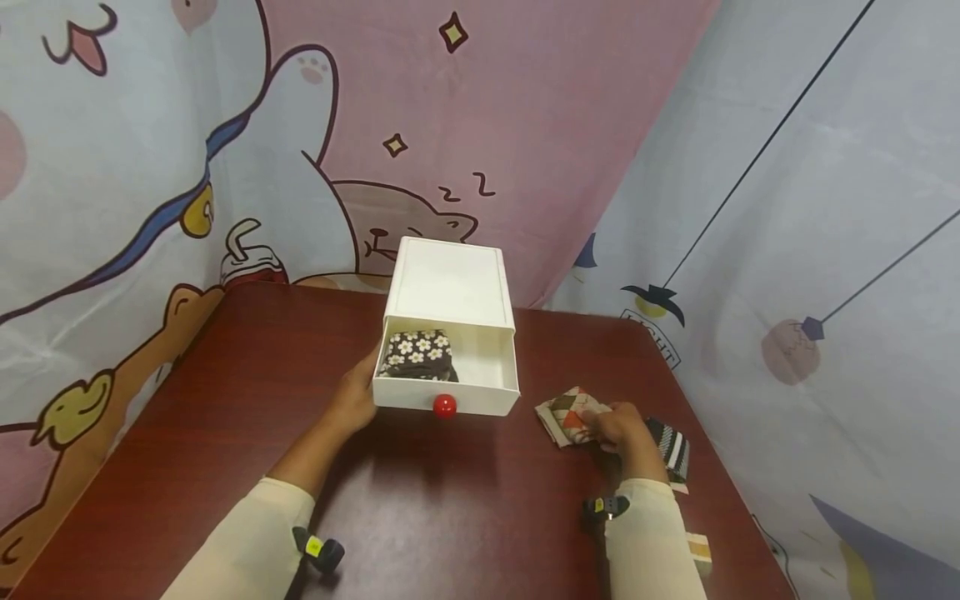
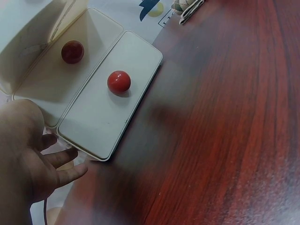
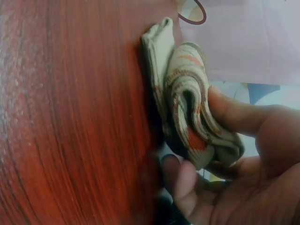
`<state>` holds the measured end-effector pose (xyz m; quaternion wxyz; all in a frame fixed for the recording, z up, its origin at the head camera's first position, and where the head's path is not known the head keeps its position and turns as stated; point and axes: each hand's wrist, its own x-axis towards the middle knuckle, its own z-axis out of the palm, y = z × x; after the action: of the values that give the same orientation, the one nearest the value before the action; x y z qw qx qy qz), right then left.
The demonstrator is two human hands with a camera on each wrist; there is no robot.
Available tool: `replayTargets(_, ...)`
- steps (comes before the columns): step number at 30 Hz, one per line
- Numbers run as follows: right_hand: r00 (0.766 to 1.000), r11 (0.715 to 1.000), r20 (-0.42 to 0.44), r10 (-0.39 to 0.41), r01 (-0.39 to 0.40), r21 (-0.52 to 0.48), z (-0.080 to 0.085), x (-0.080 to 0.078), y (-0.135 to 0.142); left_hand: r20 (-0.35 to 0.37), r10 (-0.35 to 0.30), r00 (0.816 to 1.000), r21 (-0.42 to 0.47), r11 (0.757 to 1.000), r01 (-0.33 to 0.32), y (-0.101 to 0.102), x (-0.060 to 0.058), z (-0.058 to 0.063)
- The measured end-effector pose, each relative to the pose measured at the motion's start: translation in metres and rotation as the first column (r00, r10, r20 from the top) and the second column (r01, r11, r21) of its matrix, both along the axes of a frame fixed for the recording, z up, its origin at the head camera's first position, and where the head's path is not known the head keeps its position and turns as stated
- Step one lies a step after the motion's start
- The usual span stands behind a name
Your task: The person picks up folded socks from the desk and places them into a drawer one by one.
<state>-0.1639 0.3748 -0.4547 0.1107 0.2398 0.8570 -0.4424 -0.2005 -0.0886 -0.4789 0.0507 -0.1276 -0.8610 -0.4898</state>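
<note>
A white drawer box [image 1: 450,279] stands on the table with its top drawer [image 1: 483,398] pulled out. Folded black socks with white flowers [image 1: 417,348] lie in the left part of that drawer. My left hand [image 1: 356,398] is at the box's left side, its fingers [image 2: 65,174] extended beside the lower drawer fronts [image 2: 133,58]; whether they press on the box is hard to tell. To the right of the box, my right hand [image 1: 624,429] pinches folded beige argyle socks [image 3: 192,108] between thumb and fingers, low over the table.
Dark socks with white stripes [image 1: 673,450] lie beyond my right wrist. A beige and yellow striped folded piece [image 1: 699,550] is partly hidden by my right sleeve. Cartoon-printed cloth [image 1: 525,100] hangs behind the reddish-brown table [image 1: 247,375].
</note>
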Motion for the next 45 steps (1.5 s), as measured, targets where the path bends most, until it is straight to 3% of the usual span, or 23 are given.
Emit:
replayTargets(4,0.999,0.992,-0.036,-0.038,0.033,-0.12,-0.001,0.001,0.0,0.004,0.0,1.0,-0.004,1.0,0.0,-0.001,0.0,0.0)
replayTargets(10,0.992,0.95,-0.066,-0.109,0.084,-0.301,-0.005,0.004,0.003,-0.028,-0.005,1.0,0.009,1.0,0.005,0.0,0.002,0.002)
replayTargets(24,0.991,0.869,-0.087,-0.097,0.042,-0.493,-0.013,0.006,0.006,-0.028,-0.006,1.0,0.001,1.0,0.006,0.0,0.002,0.003)
replayTargets(27,0.991,0.838,-0.091,-0.095,0.031,-0.545,-0.011,0.006,0.004,-0.041,-0.007,0.999,0.013,1.0,0.007,0.0,0.002,0.002)
replayTargets(31,0.99,0.789,-0.112,-0.089,0.001,-0.614,-0.005,0.006,0.002,-0.09,-0.016,0.996,0.05,0.999,0.02,-0.002,0.001,-0.002)
replayTargets(32,0.988,0.78,-0.12,-0.094,-0.001,-0.626,-0.003,0.006,0.001,-0.118,-0.013,0.993,0.058,0.998,0.02,-0.003,-0.002,-0.009)
replayTargets(35,0.986,0.769,-0.141,-0.09,-0.021,-0.639,0.006,0.007,-0.002,-0.14,-0.019,0.99,0.068,0.997,0.029,-0.003,-0.003,-0.01)
replayTargets(38,0.983,0.759,-0.159,-0.094,-0.033,-0.65,0.016,0.008,-0.005,-0.106,-0.017,0.994,0.061,0.998,0.024,-0.003,-0.003,-0.009)
replayTargets(40,0.981,0.75,-0.173,-0.093,-0.045,-0.66,0.025,0.009,-0.008,-0.058,-0.017,0.998,0.04,0.999,0.019,-0.001,0.0,-0.002)
replayTargets(45,0.968,0.728,-0.235,-0.085,-0.101,-0.679,0.05,0.013,-0.015,-0.046,-0.006,0.999,0.011,1.0,0.007,0.001,0.001,0.001)
